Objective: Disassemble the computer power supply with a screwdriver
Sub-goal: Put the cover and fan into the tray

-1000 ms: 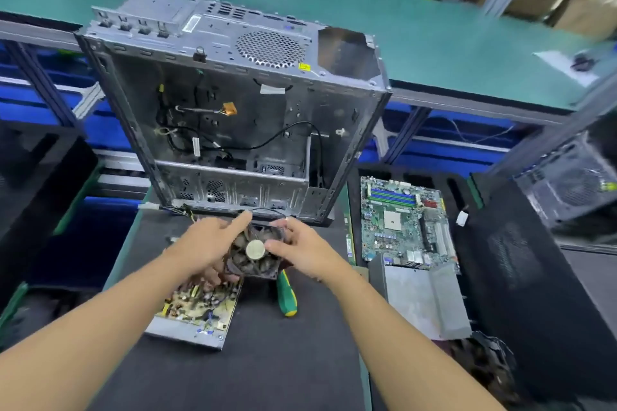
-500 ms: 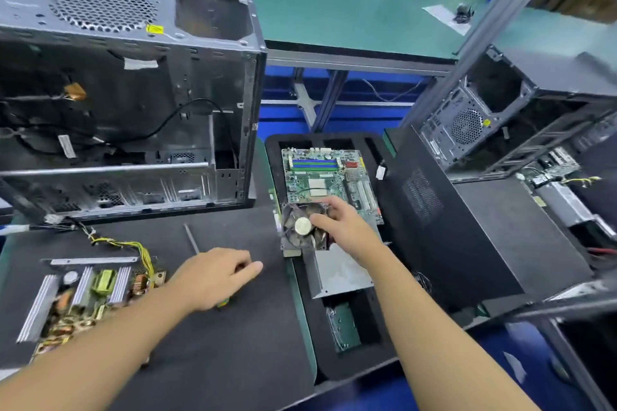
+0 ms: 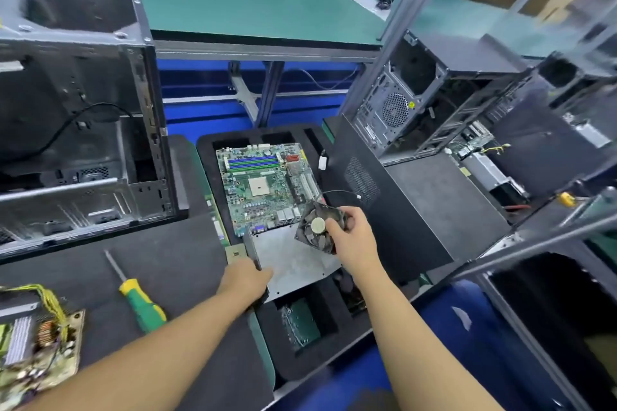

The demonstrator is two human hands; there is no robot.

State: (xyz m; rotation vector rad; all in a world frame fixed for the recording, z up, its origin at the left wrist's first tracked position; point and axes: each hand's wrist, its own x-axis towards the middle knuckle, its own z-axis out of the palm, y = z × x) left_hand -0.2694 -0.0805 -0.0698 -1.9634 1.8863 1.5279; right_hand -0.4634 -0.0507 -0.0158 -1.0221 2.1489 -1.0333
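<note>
Head view: grips fan [image 3: 316, 227] w/ R hand [image 3: 354, 238] over tray [image 3: 233, 138], prob. to drop it among sorted parts. Touches plate [image 3: 295, 262] edge w/ L hand [image 3: 246, 280], grip unclear, maybe clearing room. Leaves screwdriver [image 3: 140, 300] idle on surface [image 3: 173, 264] near opened PSU board [image 3: 36, 340], bottom-left.

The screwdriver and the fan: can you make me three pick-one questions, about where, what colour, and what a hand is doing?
1. Where does the screwdriver lie? A in a pocket; B on the dark mat; C on the floor.
2. What colours is its handle? A red; B blue; C green and yellow.
3. What is the right hand doing? A holding the fan; B lying flat; C pointing up.
Answers: B, it lies flat on the mat; C, green grip, yellow collar; A, fingers curl round the fan.
</note>
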